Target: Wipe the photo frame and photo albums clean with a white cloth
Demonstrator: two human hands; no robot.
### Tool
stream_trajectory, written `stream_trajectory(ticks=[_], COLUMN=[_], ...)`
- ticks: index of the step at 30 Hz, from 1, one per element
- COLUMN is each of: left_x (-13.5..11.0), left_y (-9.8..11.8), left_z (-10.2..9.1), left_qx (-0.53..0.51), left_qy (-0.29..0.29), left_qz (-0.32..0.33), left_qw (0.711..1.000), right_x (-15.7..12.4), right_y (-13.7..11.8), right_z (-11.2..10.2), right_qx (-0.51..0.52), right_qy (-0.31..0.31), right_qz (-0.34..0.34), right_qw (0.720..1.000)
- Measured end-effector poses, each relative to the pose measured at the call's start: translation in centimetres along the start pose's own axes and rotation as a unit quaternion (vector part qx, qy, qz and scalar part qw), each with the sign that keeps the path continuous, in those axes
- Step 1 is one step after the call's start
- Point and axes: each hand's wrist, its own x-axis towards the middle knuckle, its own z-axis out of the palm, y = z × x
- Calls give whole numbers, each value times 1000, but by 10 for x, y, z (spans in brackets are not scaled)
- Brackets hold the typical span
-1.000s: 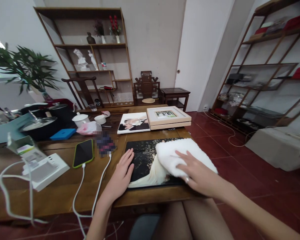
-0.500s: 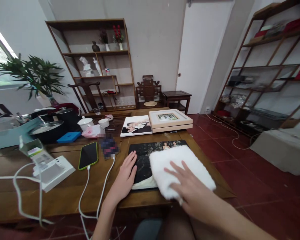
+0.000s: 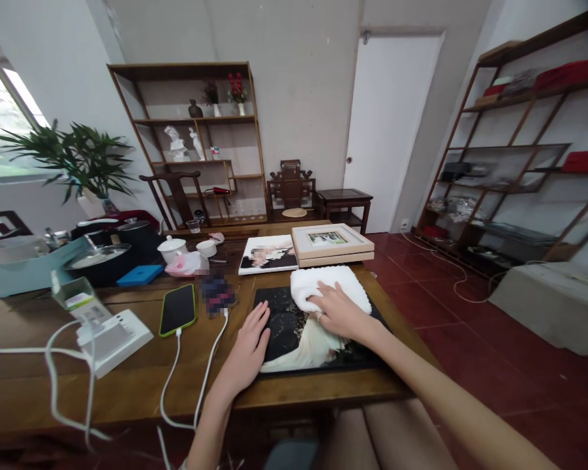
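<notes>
A dark photo panel, printed with a flowing pale dress, lies flat on the wooden table in front of me. My left hand rests on its left edge, fingers stretched out and flat. Across the panel's far right part is a fluffy white cloth, which covers the upper area of the picture. My right hand presses on this cloth from above, its fingers bent into the fabric and gripping it.
Behind the panel lie a white-edged photo print and stacked pale frames. To the left are a green-cased phone, white cables, an open small box, a blue box and pots.
My right hand has moved the white cloth away from me and a little left, uncovering the panel's lower right part. My left hand stays on the left edge.
</notes>
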Motion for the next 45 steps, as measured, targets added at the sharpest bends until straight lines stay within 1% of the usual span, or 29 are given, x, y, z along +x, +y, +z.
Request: stream_trajectory(ticks=[1,3,6,8,10,11,12,14,16,20,23,25,27,29,32,34,36,37,38,40,42,45], left_x=[0,0,0,0,0,0,0,0,1,1,2,2,3,3,3,3,3,2,2,2,2,2], left_y=[1,2,2,2,1,0,0,-1,-1,-2,-2,-2,-1,-1,-3,-4,-4,-4,-4,-3,-2,1], left_z=[0,0,1,1,1,1,1,1,1,2,1,1,0,0,1,2,3,3,3,3,2,0], left_qx=[2,6,10,11,7,5,3,2,2,-2,-3,-1,3,4,2,2,3,3,2,0,-2,-5], left_qy=[0,-7,-15,-11,-5,-2,-1,-1,-4,0,2,2,0,-1,4,10,12,13,12,10,6,3], left_qz=[-3,-10,-20,-20,-10,-3,2,8,8,17,21,20,19,18,20,21,20,19,19,15,11,1], left_qw=[1000,1000,1000,1000,1000,1000,1000,1000,1000,1000,1000,1000,1000,1000,1000,1000,1000,1000,1000,1000,1000,1000], right_x=[-1,-15,-59,-88,-106,-109,-108,-96,-73,-19,13,23,20,4,-39,-71,-95,-101,-103,-95,-73,-29], right_y=[-4,-17,-43,-57,-63,-63,-61,-51,-39,-18,-12,-14,-21,-33,-54,-67,-73,-73,-72,-63,-50,-31], right_z=[1,4,9,9,7,6,4,1,0,1,5,9,13,16,20,20,17,14,11,5,1,0], right_qx=[0,6,40,60,74,79,81,78,54,-7,-18,-23,-24,-21,-9,13,32,40,48,54,39,3], right_qy=[2,3,-10,-37,-60,-63,-61,-45,-31,-9,7,19,30,35,37,33,9,-4,-15,-23,-20,-5], right_qz=[-1,-10,-48,-58,-60,-60,-59,-55,-46,-25,-11,0,7,5,-13,-40,-58,-63,-65,-63,-55,-37], right_qw=[1000,1000,998,996,994,993,993,994,997,1000,1000,1000,999,999,999,999,998,997,997,996,998,999])
